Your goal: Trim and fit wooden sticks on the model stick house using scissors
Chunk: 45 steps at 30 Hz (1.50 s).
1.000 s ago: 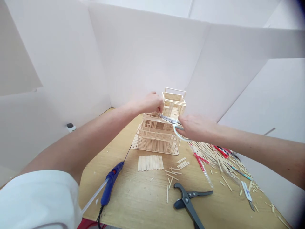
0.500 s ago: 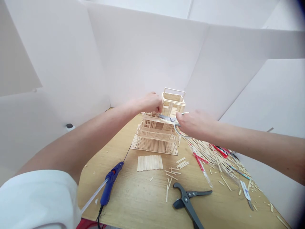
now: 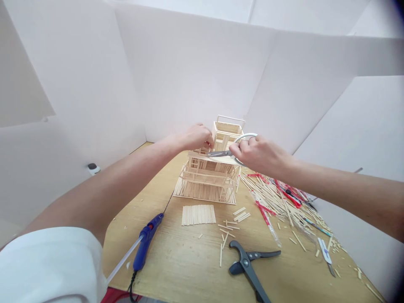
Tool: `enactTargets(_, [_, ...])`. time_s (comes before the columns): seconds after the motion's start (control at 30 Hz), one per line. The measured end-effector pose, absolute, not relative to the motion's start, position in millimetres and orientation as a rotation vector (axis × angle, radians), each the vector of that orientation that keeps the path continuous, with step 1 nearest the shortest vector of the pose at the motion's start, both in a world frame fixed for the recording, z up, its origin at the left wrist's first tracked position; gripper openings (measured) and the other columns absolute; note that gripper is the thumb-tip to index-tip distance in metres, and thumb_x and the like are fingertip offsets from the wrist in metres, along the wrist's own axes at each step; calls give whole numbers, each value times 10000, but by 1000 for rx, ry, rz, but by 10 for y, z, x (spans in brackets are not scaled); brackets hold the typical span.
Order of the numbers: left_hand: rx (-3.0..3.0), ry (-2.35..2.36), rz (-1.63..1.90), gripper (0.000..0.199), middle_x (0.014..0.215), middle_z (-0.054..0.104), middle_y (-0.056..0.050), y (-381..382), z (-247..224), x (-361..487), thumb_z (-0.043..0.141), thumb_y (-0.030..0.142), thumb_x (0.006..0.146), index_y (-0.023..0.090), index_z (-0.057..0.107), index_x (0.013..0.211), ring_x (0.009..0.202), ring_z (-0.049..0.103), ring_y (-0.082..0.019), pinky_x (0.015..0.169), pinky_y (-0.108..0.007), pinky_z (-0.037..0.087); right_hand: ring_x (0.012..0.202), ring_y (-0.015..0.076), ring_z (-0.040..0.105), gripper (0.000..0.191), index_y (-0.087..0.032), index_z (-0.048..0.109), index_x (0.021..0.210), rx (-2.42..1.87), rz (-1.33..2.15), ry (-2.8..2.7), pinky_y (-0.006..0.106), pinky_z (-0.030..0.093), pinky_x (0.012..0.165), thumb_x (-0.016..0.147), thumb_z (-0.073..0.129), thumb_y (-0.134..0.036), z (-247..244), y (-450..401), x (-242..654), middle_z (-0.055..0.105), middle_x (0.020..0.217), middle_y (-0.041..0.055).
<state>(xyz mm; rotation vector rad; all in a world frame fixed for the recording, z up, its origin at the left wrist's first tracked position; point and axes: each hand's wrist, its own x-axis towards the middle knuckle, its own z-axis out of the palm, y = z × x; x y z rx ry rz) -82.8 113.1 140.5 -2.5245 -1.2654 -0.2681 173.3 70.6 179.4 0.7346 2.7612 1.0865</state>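
Head view: right hand (image 3: 257, 155) grips scissors (image 3: 220, 154) over stick model (image 3: 205, 179); left hand (image 3: 199, 137), left of blade tips, fingers curled, hold unclear. Best keep blades off fingers.

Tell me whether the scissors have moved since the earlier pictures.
Yes: the scissors in the right hand have tilted, their white handle end swinging upward in the view against the stick model.
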Motion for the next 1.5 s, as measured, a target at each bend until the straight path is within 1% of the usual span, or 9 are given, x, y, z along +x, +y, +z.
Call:
enactTargets(0.2, [-2453,-1037,-124,161,928,764,-32,1056,1407,-790,649,147,870,253,757,813,883,651,-172,863,-331,363,777,240,614,424,-145,626,1139,627,1137,2797,338,303,658,962,253,-47,1695,968,1902,734,982,170])
enactTargets(0.3, [-2450,-1001,-114,142,981,767,-56,1041,1384,-775,640,164,887,238,755,849,936,657,-192,875,-327,397,769,231,615,345,-144,625,1120,647,1101,2825,327,278,629,1006,300,-141,1570,1090,1974,729,968,157])
enactTargets(0.43, [-2473,-1137,-328,136,931,780,-51,1074,1297,-799,649,192,882,234,776,858,896,674,-192,846,-311,447,713,214,601,272,-159,625,1069,706,946,2941,315,234,584,1017,419,-330,1424,1190,2035,721,941,136])
enactTargets(0.67, [-2454,-1483,-713,186,883,777,-45,1123,1150,-870,629,158,851,216,802,889,792,682,-165,734,-262,475,718,221,605,285,-159,630,1075,786,1038,2997,324,222,575,1008,388,-294,1450,1236,2209,726,939,132])
enactTargets(0.87, [-2466,-1714,-897,158,890,785,-52,1153,1190,-852,664,252,849,196,808,884,773,674,-159,708,-250,455,532,169,521,310,-193,655,938,944,1276,3075,304,154,530,977,436,-408,1355,1209,2591,708,733,54])
enactTargets(1.07, [-2476,-1893,-937,181,814,764,-52,1207,1241,-803,635,240,845,154,789,886,705,635,-149,661,-252,417,504,174,540,306,-194,626,888,909,1385,3110,295,187,520,984,422,-400,1082,929,3125,642,591,23])
enactTargets(1.17, [-2457,-1998,-1004,209,783,748,-61,1250,1231,-810,649,301,844,135,776,866,685,627,-150,632,-253,406,510,187,572,285,-211,587,850,988,1263,3052,303,218,524,982,425,-405,854,774,3391,654,607,30])
enactTargets(1.37, [-2405,-2184,-1024,182,695,709,-60,1307,1258,-794,672,282,829,135,761,770,597,566,-137,568,-266,355,478,188,597,197,-234,527,903,1184,935,3075,277,280,501,966,433,-395,294,492,3800,644,600,-18])
enactTargets(1.5, [-2270,-2454,-1166,156,745,728,-77,1273,1310,-731,707,255,796,148,733,684,615,573,-147,581,-278,380,502,207,636,128,-250,520,907,1319,666,3025,275,323,490,923,507,-377,-18,307,3969,671,613,-18])
